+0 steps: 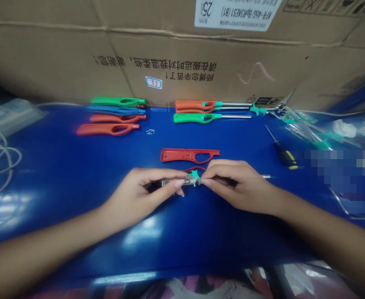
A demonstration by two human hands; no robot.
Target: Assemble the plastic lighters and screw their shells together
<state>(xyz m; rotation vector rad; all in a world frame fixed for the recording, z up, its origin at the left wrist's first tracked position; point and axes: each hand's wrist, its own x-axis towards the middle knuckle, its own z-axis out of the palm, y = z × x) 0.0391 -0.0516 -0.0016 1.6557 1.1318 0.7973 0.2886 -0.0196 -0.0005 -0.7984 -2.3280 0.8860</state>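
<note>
Between the thumb and fingers of my left hand (148,189) is a clear lighter fuel tank (167,182), lying roughly level. My right hand (241,185) pinches at the tank's right end, beside a teal trigger (195,175) and a small pale part; its fingertips hide what exactly they grip. A metal tube end (266,177) pokes out beyond the right hand. Just behind the fingers a second red shell (199,168) shows in part, mostly covered. Farther back lies a red lighter shell half (176,155), its hollow side up.
Green (107,101), blue (107,110) and orange-red shells (99,129) lie back left, near small metal pins (150,131). Long-nosed orange (191,106) and green lighters (188,118) lie back centre. A screwdriver (284,155), clear-and-teal parts (307,128), white cable (11,153) and cardboard box (76,54) surround them.
</note>
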